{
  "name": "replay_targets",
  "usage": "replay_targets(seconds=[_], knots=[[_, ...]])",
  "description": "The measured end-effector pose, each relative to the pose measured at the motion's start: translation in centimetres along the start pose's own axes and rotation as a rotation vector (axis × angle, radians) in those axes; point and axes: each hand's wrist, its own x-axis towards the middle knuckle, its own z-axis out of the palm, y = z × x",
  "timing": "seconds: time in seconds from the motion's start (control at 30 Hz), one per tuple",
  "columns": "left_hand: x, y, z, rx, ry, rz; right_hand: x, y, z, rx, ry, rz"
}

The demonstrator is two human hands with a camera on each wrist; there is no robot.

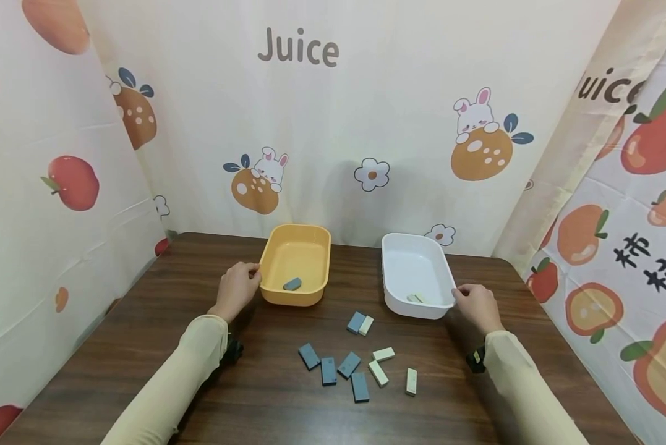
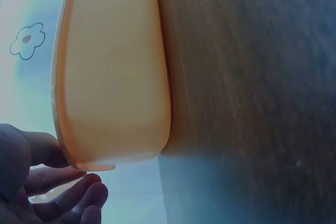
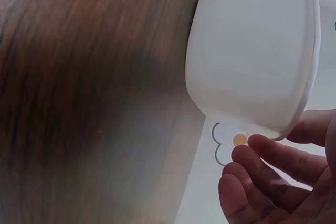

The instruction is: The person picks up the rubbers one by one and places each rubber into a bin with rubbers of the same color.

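Note:
My left hand (image 1: pixel 237 290) pinches the left rim of a yellow plastic bin (image 1: pixel 294 299). In the left wrist view, the thumb and forefinger of the left hand (image 2: pixel 44 182) meet at the rim of the bin (image 2: pixel 113 72), and the other fingers curl below. One blue-grey block (image 1: pixel 292 283) lies inside it. On the other side, my right hand (image 1: pixel 478 306) grips the right rim of a white plastic bin (image 1: pixel 413 309), which holds small cream blocks (image 1: pixel 415 298). The right wrist view shows the right hand (image 3: pixel 283 169) with its thumb and forefinger on either side of the rim of the bin (image 3: pixel 252 45).
Several blue-grey blocks (image 1: pixel 328 371) and several cream blocks (image 1: pixel 378 373) lie scattered on the brown wooden table (image 1: pixel 277 402) in front of the bins. A blue-grey block (image 1: pixel 356 322) touches a cream block (image 1: pixel 366 326) nearer the bins. A printed curtain (image 1: pixel 366 111) hangs behind the table.

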Motion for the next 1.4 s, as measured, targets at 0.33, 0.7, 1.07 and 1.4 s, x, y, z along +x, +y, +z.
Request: replay_targets(seconds=[0.33, 0.7, 1.07, 1.4], knots=[[-0.2, 0.5, -0.5, -0.004, 0.051, 0.065, 0.0, 0.0, 0.2, 0.0, -0.01, 0.003], [-1.5, 3.4, -0.7, -0.097, -0.026, 0.295, 0.0, 0.5, 0.7, -0.008, -0.001, 0.019], [-3.0, 5.1, -0.2, -0.105, -0.264, 0.511, -0.1, 0.6, 1.1, 0.008, 0.0, 0.03], [-4.7, 6.2, 0.4, -0.052, -0.522, 0.616, -0.1, 0.6, 1.2, 0.008, 0.0, 0.042]])
